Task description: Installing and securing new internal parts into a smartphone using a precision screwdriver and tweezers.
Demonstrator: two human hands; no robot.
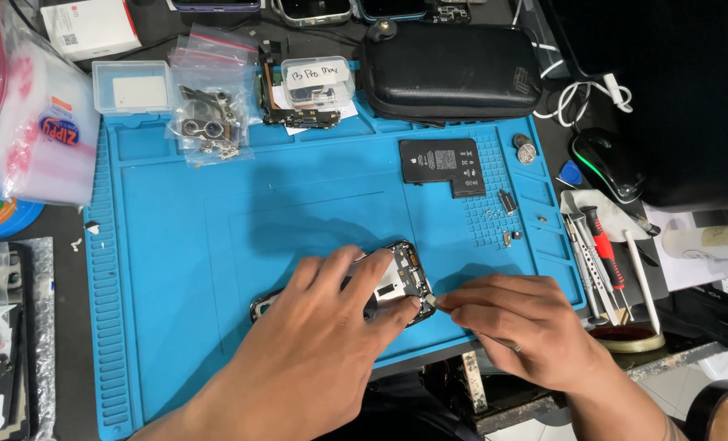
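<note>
An opened phone body (393,273) with bare metal insides lies near the front of a blue repair mat (217,212). My left hand (315,343) rests flat over its left part and holds it down, thumb near the right edge. My right hand (511,322) is at the phone's right edge, thumb and forefinger pinched on a tiny part (429,300) that touches the frame. A black L-shaped battery (446,166) lies on the mat farther back.
Small screws (503,216) sit in the mat's grid at right. Screwdrivers and tweezers (605,253) lie off the right edge by a tape roll (638,339). A black zip case (450,69), clear parts boxes (315,82) and plastic bags (213,102) line the back.
</note>
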